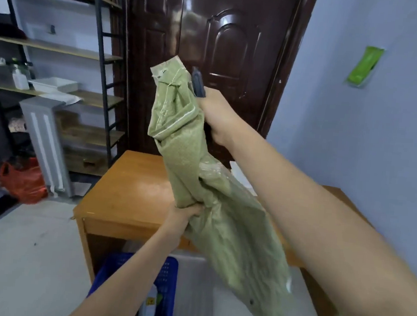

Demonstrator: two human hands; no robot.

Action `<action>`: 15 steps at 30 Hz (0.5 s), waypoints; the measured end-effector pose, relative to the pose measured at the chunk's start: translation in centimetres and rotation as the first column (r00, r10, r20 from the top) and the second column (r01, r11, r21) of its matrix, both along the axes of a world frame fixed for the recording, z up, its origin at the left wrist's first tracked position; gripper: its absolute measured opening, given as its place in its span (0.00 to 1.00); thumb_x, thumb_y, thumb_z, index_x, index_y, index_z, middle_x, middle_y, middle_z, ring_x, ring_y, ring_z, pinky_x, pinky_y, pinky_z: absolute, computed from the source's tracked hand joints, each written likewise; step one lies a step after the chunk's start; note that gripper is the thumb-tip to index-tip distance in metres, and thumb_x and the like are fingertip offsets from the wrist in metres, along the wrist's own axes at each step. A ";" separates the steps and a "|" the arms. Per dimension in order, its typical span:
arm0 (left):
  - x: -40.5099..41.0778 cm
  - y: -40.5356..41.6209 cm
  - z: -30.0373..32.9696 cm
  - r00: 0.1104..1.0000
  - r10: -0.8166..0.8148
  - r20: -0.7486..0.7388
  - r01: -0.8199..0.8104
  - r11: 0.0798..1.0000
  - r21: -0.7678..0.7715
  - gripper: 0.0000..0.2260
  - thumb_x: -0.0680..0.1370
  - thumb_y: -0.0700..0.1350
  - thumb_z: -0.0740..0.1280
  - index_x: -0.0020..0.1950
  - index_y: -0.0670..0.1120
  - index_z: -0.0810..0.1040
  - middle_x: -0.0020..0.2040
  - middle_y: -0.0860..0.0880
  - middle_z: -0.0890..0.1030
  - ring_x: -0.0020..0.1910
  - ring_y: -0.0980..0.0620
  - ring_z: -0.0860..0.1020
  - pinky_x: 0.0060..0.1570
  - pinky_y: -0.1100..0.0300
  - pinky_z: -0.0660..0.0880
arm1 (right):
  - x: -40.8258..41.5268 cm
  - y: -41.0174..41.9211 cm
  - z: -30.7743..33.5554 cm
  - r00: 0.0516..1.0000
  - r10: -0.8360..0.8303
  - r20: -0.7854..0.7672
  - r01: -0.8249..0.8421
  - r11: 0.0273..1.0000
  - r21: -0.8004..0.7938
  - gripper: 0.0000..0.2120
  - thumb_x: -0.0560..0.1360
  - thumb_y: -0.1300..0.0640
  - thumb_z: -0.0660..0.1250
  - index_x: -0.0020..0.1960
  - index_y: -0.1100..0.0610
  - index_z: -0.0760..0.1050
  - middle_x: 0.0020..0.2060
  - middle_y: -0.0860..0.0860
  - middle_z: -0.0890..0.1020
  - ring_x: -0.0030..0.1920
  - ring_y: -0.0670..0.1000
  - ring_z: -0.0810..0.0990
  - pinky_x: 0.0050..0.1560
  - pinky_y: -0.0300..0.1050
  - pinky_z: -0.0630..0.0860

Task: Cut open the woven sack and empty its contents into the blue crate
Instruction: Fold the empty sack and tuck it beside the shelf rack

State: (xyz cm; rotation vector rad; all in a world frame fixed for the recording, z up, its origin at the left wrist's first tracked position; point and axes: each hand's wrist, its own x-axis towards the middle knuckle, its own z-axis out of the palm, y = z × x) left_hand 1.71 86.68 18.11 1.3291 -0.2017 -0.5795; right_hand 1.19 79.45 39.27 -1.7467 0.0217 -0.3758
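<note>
The green woven sack [186, 140] hangs limp and crumpled in the air above the wooden table, its stitched end pointing up. My left hand [184, 215] is bunched around the sack's middle. My right hand [218, 116] is raised beside the upper part, gripping a dark utility knife [198, 82] whose tip points up next to the stitched end; whether this hand also pinches the sack is hidden. The blue crate [166, 280] sits on the floor below, partly behind my left forearm, with a white package [147, 308] inside it.
A wooden table [129, 191] stands straight ahead, in front of a dark brown door [213, 32]. Metal shelving [60, 49] with boxes and trays fills the left wall, with a red bag [23, 182] on the floor beneath. A grey bin [195, 295] adjoins the crate.
</note>
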 end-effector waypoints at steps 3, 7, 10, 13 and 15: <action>1.7 1.2 -0.2 0.994 -0.035 -0.108 0.037 0.999 0.023 0.07 0.75 0.44 0.69 0.52 0.47 0.78 0.53 0.43 0.82 0.51 0.44 0.79 0.53 0.49 0.76 | -2.4 -2.1 0.7 0.990 -0.143 0.021 0.144 0.969 -0.203 0.07 0.76 0.63 0.66 0.38 0.57 0.74 0.30 0.47 0.79 0.31 0.44 0.77 0.31 0.36 0.71; 5.1 2.8 0.1 0.975 -0.025 -0.220 0.030 0.999 0.017 0.08 0.79 0.45 0.63 0.52 0.43 0.78 0.51 0.41 0.81 0.46 0.45 0.80 0.41 0.53 0.76 | -6.4 -4.5 -0.7 0.967 -0.218 -0.130 0.163 0.927 -0.338 0.16 0.75 0.68 0.63 0.32 0.56 0.66 0.20 0.47 0.70 0.21 0.44 0.66 0.27 0.38 0.62; 8.1 3.7 1.1 0.966 0.011 -0.259 -0.020 0.999 -0.032 0.15 0.75 0.48 0.65 0.58 0.43 0.78 0.54 0.40 0.82 0.48 0.42 0.82 0.40 0.52 0.79 | -9.5 -5.5 -3.6 0.926 -0.243 -0.290 0.126 0.921 -0.368 0.16 0.75 0.69 0.63 0.32 0.55 0.65 0.25 0.50 0.68 0.25 0.46 0.63 0.30 0.39 0.61; 9.3 4.1 4.2 0.970 0.095 -0.222 -0.124 0.985 -0.123 0.06 0.76 0.44 0.64 0.49 0.48 0.79 0.50 0.43 0.82 0.43 0.43 0.81 0.44 0.51 0.80 | -12.9 -4.5 -6.8 0.873 -0.252 -0.418 0.114 0.938 -0.327 0.14 0.69 0.67 0.65 0.30 0.55 0.65 0.21 0.45 0.69 0.24 0.45 0.64 0.30 0.38 0.62; 8.5 4.1 6.4 0.968 -0.023 -0.248 -0.014 0.989 -0.145 0.08 0.73 0.50 0.65 0.47 0.49 0.81 0.52 0.44 0.83 0.49 0.42 0.82 0.54 0.46 0.78 | -14.5 -3.2 -9.1 0.842 -0.289 -0.455 0.127 0.927 -0.353 0.14 0.67 0.68 0.64 0.28 0.55 0.65 0.20 0.45 0.68 0.24 0.46 0.63 0.29 0.40 0.61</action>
